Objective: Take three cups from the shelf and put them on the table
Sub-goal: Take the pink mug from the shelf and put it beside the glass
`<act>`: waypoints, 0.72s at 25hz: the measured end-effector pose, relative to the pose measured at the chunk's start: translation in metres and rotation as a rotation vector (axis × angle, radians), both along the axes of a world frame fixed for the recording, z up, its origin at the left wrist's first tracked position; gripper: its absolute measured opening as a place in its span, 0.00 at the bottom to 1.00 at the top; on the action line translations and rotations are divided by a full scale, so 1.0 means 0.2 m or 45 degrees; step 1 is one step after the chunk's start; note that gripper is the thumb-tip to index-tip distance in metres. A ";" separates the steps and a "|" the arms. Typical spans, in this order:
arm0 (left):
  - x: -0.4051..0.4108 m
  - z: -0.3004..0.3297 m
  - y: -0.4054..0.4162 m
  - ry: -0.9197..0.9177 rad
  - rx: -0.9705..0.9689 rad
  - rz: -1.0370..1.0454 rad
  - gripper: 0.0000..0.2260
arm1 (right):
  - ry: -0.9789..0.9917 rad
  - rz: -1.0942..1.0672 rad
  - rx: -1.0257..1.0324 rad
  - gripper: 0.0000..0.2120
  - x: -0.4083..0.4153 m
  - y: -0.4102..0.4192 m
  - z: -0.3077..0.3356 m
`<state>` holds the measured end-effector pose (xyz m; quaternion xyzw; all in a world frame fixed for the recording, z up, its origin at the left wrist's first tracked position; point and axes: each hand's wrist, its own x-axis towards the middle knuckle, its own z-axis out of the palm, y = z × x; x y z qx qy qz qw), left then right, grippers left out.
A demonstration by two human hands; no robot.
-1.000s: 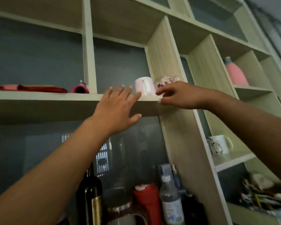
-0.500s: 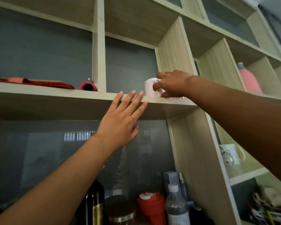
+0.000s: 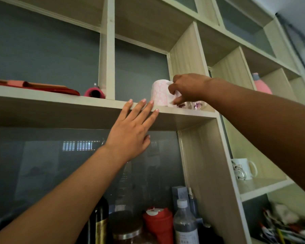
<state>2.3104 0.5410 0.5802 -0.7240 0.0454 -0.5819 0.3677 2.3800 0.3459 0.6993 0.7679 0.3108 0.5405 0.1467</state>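
Reaching up to a pale wooden shelf unit [image 3: 42, 110], a person works with both bare hands. The left hand [image 3: 130, 136] lies flat with fingers spread, its fingertips touching the front edge of the shelf board. The right hand [image 3: 188, 88] is closed around the handle side of a pink-patterned white mug [image 3: 159, 93], which stands on the board. Just right of it, under the wrist, sits a floral glass cup [image 3: 197, 105]. A white mug [image 3: 244, 169] stands in a lower compartment at right.

Dim, greenish indoor light from the upper right; wide-angle bending at edges.
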 end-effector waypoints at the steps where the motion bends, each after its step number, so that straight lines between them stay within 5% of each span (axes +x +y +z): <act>1: 0.00 0.00 -0.01 0.000 -0.016 -0.017 0.31 | 0.009 0.037 0.036 0.18 -0.02 -0.01 0.00; 8: -0.01 0.02 -0.06 0.022 -0.214 -0.244 0.34 | 0.135 0.385 0.343 0.19 -0.19 -0.12 -0.02; 15: -0.08 0.14 -0.25 0.045 -0.913 -1.074 0.53 | 0.501 0.809 0.594 0.11 -0.36 -0.28 -0.07; 18: -0.10 0.22 -0.29 0.072 -0.998 -1.344 0.52 | 0.747 0.984 0.720 0.12 -0.40 -0.34 -0.10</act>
